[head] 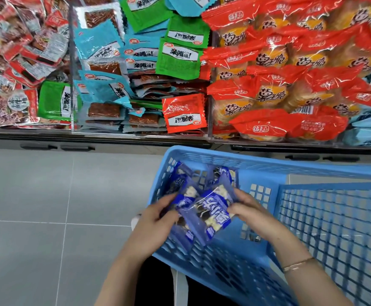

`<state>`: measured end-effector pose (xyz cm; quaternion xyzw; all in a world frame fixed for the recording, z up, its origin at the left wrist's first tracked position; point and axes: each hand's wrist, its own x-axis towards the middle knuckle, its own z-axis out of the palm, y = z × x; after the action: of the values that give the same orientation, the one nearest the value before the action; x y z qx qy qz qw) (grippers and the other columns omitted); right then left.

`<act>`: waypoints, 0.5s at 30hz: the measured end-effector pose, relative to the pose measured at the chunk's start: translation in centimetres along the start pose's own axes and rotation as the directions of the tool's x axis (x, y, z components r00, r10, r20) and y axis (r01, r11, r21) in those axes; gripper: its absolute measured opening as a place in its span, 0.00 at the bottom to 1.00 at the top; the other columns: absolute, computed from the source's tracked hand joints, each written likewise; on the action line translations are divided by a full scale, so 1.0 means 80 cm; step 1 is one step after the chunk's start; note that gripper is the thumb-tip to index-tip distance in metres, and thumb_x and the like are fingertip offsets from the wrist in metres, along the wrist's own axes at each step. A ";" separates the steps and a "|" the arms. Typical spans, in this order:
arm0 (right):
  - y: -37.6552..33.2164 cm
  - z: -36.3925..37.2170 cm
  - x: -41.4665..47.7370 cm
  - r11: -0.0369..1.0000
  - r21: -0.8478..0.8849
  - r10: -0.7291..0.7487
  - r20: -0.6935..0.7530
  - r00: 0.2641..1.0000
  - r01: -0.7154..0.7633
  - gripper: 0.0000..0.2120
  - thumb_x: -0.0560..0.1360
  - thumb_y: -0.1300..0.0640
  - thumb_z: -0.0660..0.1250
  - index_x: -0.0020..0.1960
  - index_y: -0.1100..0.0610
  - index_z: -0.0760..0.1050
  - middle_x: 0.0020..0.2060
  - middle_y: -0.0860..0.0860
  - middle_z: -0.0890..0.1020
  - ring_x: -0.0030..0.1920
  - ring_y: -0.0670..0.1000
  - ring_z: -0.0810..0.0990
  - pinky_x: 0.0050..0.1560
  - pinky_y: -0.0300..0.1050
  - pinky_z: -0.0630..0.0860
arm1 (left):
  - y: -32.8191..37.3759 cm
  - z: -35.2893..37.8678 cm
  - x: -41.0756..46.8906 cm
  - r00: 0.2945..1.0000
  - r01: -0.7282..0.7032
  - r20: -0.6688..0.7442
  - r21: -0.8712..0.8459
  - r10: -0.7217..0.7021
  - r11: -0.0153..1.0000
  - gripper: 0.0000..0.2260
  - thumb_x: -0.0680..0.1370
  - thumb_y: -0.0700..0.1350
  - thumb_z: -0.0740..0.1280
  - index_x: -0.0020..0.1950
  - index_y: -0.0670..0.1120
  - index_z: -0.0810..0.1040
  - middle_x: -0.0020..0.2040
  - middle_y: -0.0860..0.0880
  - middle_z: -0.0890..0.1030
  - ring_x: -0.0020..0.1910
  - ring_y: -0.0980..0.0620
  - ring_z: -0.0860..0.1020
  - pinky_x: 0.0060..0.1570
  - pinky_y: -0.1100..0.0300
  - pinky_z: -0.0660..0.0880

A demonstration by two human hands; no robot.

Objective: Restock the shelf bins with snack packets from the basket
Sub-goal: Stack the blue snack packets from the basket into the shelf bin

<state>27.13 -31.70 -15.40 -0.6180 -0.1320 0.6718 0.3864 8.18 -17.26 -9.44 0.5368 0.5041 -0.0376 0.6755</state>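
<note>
Head view: the blue basket (268, 164) fills the lower right of the frame, standing on the grey tiled floor (36, 206) just below the shelf. Over its left end, both hands hold a loose bundle of blue snack packets (204, 214). The left-hand grip (156, 221) is curled round the bundle's left edge, and the right-hand grip (248, 208) pinches its right edge. A thin bracelet (297, 265) sits on the right wrist. More blue packets (180, 176) lie against the basket's far wall, above the hands in the frame.

Across the top of the frame runs the row of shelf bins. The left bin (14, 51) is heaped with red-and-clear packets, with one green packet (54, 100) at its front right corner. A clear divider (71, 62) parts it from the middle bin (114, 129), which holds teal and green packets and, at its front right, a single red packet (183, 112). To the right, large red-and-orange packets (290, 74) pile high. Pale blue packets (367, 120) show at the far right edge.
</note>
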 end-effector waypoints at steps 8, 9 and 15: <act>0.012 0.049 -0.002 0.958 0.238 0.138 0.094 0.986 -0.157 0.37 0.64 0.53 0.73 0.68 0.35 0.63 0.66 0.46 0.75 0.64 0.47 0.75 0.62 0.48 0.74 | -0.001 0.003 0.020 0.960 0.255 0.117 0.008 -0.254 0.967 0.20 0.77 0.62 0.54 0.41 0.57 0.84 0.39 0.53 0.86 0.39 0.55 0.84 0.50 0.49 0.79; 0.013 0.054 -0.003 0.922 0.356 0.127 0.091 0.988 -0.151 0.30 0.65 0.58 0.72 0.64 0.41 0.70 0.58 0.51 0.81 0.56 0.49 0.81 0.56 0.46 0.78 | -0.001 0.001 0.022 0.955 0.272 0.138 -0.060 -0.262 0.960 0.20 0.77 0.65 0.54 0.43 0.60 0.84 0.40 0.53 0.86 0.39 0.55 0.84 0.45 0.50 0.79; 0.009 0.095 0.001 0.361 0.932 0.154 -0.095 0.983 0.034 0.08 0.67 0.60 0.69 0.46 0.57 0.76 0.47 0.57 0.81 0.46 0.56 0.80 0.51 0.51 0.75 | -0.016 0.016 0.023 0.997 0.072 0.055 -0.458 -0.052 0.886 0.27 0.66 0.64 0.65 0.61 0.52 0.76 0.52 0.48 0.84 0.53 0.48 0.82 0.56 0.52 0.76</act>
<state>19.77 -29.82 -14.37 -0.3500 0.3256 0.5885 0.6520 9.15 -17.92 -11.79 0.3445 0.5015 0.0499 0.7920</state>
